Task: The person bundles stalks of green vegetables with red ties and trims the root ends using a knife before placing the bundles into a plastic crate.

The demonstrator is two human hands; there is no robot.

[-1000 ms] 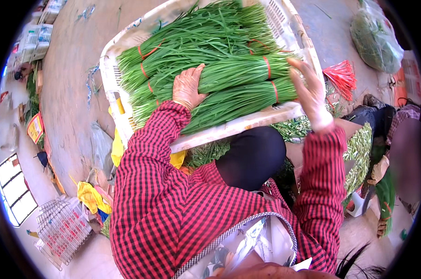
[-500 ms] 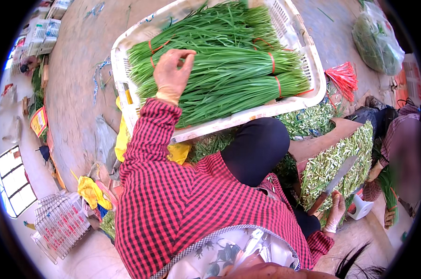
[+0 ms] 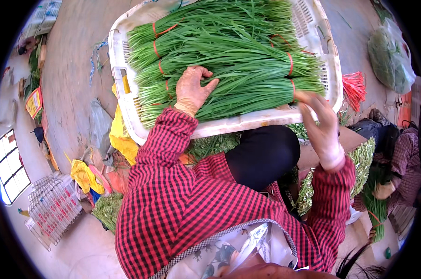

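A white plastic crate [image 3: 266, 122] holds several long bundles of green chives [image 3: 247, 95], tied with thin red bands. My left hand [image 3: 194, 89] rests on the left part of the nearer bundles, thumb apart from bent fingers, with nothing clearly gripped. At the crate's near right corner, my right hand [image 3: 324, 123] reaches over the rim. Its fingers stretch toward the banded end of the nearest bundle, and their tips touch or almost touch the stalks. Both hands seem to wear thin pale gloves.
Below my right arm lies a heap of short cut stalks [image 3: 363, 160]. Red strips [image 3: 354, 90] lie beside the crate, with a clear bag of greens [image 3: 391, 56] farther right. Another person's hand [image 3: 384, 189] is at a chive bundle [image 3: 374, 211]. A yellow bag [image 3: 121, 135] lies left.
My right hand has come up from beside a knife on the cut stalks to the crate's right corner. My left hand has lowered onto the chives, rightward. The knife is out of sight.
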